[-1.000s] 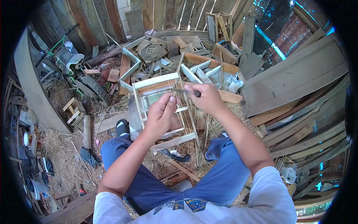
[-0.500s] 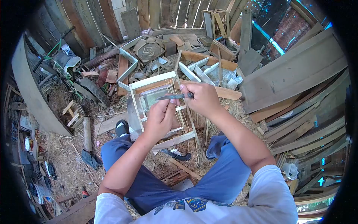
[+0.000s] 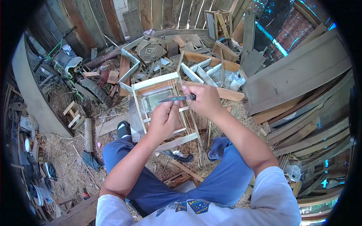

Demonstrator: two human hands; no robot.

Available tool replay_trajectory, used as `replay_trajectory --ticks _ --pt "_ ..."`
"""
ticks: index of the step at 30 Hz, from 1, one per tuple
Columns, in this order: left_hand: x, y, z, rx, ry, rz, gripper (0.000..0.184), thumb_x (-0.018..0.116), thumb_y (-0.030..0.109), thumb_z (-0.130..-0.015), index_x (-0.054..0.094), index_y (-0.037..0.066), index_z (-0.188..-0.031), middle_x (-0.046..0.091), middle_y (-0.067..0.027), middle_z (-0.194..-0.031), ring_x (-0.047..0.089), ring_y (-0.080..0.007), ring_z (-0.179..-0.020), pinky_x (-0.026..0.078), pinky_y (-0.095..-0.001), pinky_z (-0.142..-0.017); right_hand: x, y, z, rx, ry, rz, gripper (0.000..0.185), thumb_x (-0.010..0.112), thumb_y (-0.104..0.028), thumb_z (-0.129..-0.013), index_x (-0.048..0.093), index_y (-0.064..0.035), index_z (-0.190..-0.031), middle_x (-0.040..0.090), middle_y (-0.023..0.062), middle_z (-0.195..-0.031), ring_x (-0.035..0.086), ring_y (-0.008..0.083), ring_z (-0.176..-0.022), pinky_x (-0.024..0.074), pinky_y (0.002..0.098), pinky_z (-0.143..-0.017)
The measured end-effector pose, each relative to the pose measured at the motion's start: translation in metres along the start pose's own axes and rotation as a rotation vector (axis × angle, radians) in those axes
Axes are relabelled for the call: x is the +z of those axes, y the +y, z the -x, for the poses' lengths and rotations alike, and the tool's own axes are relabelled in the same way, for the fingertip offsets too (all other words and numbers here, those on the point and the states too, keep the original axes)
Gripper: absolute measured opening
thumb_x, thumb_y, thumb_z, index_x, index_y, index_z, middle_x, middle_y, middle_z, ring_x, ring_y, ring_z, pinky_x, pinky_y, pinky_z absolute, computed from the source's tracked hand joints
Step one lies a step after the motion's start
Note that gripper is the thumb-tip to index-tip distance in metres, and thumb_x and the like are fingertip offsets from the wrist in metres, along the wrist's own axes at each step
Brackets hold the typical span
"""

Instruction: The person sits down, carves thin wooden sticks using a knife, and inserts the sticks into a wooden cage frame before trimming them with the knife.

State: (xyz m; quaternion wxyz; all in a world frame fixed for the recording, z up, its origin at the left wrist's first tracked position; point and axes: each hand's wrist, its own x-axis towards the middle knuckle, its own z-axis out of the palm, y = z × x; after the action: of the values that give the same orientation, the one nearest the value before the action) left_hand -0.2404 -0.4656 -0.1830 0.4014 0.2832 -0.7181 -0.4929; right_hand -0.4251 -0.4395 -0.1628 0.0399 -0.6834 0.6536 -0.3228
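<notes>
My right hand (image 3: 204,99) is closed around the dark handle of a knife (image 3: 173,98), whose blade points left. Just below the blade, my left hand (image 3: 164,117) is closed, with thumb and fingertips close against the knife's edge. Whatever it pinches is too small or too hidden to make out. Beneath both hands, a wooden frame (image 3: 155,81) with pale bars leans between my legs. Several thin light strips (image 3: 184,121) run lengthwise over its right part.
Scrap wood (image 3: 151,51) and white-painted frame pieces (image 3: 130,67) lie heaped ahead. A wheeled machine (image 3: 90,84) stands at left, near a curved panel (image 3: 41,94). Long boards (image 3: 301,71) lean at right. Straw (image 3: 71,162) covers the ground.
My left hand has shifted very slightly to the right under the blade. The knife and my right hand stay almost in the same place.
</notes>
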Motion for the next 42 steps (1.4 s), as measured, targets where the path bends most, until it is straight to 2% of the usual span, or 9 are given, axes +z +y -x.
replay_trajectory --ticks 7,9,19,22,24,27,30,34,42 --pt "-0.001 0.002 0.003 0.012 -0.022 -0.02 0.02 0.049 0.012 -0.107 0.06 0.001 -0.093 0.049 -0.0085 -0.064 0.048 -0.0162 -0.055 0.04 -0.0328 -0.055 0.007 0.001 0.0 -0.017 0.025 0.102 0.026 0.064 -0.022 -0.092 0.066 -0.0078 -0.07 0.064 0.0153 -0.066 0.065 0.0365 -0.063 0.0511 0.0482 -0.062" --pt "-0.002 0.005 0.003 -0.014 -0.026 -0.017 0.021 0.05 0.013 -0.107 0.06 0.001 -0.092 0.05 -0.0096 -0.065 0.05 -0.0174 -0.056 0.041 -0.0332 -0.056 0.009 0.001 -0.004 -0.124 0.193 0.081 0.039 0.059 -0.023 -0.098 0.061 -0.0047 -0.064 0.059 0.017 -0.058 0.059 0.0386 -0.054 0.0475 0.0491 -0.053" --pt "-0.003 -0.003 -0.005 -0.049 0.04 0.087 0.023 0.052 0.013 -0.106 0.06 -0.001 -0.091 0.055 -0.0089 -0.066 0.049 -0.0171 -0.059 0.041 -0.0315 -0.058 0.007 -0.002 -0.012 -0.043 0.205 0.118 0.036 0.058 -0.022 -0.097 0.063 -0.0056 -0.066 0.063 0.0169 -0.061 0.061 0.0396 -0.054 0.0503 0.0493 -0.055" --pt "-0.004 0.023 0.003 -0.121 0.017 0.071 0.018 0.052 0.009 -0.104 0.061 0.0 -0.091 0.059 -0.0095 -0.067 0.056 -0.0183 -0.061 0.044 -0.0319 -0.059 0.009 0.036 -0.022 0.294 0.04 0.186 0.023 0.061 -0.026 -0.092 0.075 -0.0093 -0.085 0.072 0.0179 -0.077 0.071 0.0384 -0.075 0.0562 0.0502 -0.068" --pt "0.008 0.051 0.03 0.516 -0.196 -0.064 0.014 0.051 0.006 -0.101 0.061 0.002 -0.093 0.059 -0.009 -0.066 0.061 -0.0197 -0.061 0.047 -0.0327 -0.058 -0.006 0.112 -0.035 0.56 0.01 0.229 0.028 0.059 -0.029 -0.092 0.077 -0.0083 -0.092 0.072 0.0216 -0.085 0.071 0.04 -0.085 0.0563 0.051 -0.073" --pt "0.011 0.037 0.03 0.267 -0.215 -0.01 0.012 0.05 0.01 -0.104 0.059 0.004 -0.098 0.058 -0.0036 -0.067 0.059 -0.0164 -0.055 0.044 -0.0307 -0.052 -0.051 0.114 -0.033 0.634 0.186 0.226 0.034 0.057 -0.033 -0.095 0.076 -0.0053 -0.096 0.072 0.0234 -0.09 0.07 0.0423 -0.086 0.056 0.0489 -0.074" --pt "-0.008 0.021 0.004 -0.082 -0.122 0.201 0.016 0.047 0.015 -0.109 0.056 0.004 -0.101 0.052 0.0021 -0.07 0.052 -0.0079 -0.059 0.039 -0.0252 -0.053 -0.047 0.091 -0.024 0.624 0.118 0.132 0.035 0.058 -0.035 -0.095 0.076 -0.0055 -0.097 0.072 0.0229 -0.087 0.07 0.0425 -0.082 0.0552 0.0488 -0.074" --pt "-0.015 0.002 -0.013 -0.118 -0.039 0.491 0.023 0.043 0.025 -0.112 0.054 0.009 -0.099 0.041 0.007 -0.072 0.033 -0.0009 -0.059 0.022 -0.0184 -0.049 -0.023 0.051 -0.007 0.362 0.116 0.069 0.032 0.061 -0.034 -0.094 0.077 -0.0065 -0.094 0.07 0.0223 -0.081 0.069 0.0411 -0.077 0.0539 0.0489 -0.07" --pt "-0.007 -0.011 -0.005 -0.047 -0.037 0.261 0.022 0.044 0.023 -0.112 0.055 0.007 -0.1 0.042 0.007 -0.074 0.035 -0.0015 -0.061 0.026 -0.0205 -0.052 -0.008 0.003 -0.004 0.085 0.023 0.022 0.025 0.067 -0.028 -0.09 0.069 -0.0093 -0.073 0.065 0.0174 -0.067 0.065 0.0391 -0.064 0.0512 0.0492 -0.061"
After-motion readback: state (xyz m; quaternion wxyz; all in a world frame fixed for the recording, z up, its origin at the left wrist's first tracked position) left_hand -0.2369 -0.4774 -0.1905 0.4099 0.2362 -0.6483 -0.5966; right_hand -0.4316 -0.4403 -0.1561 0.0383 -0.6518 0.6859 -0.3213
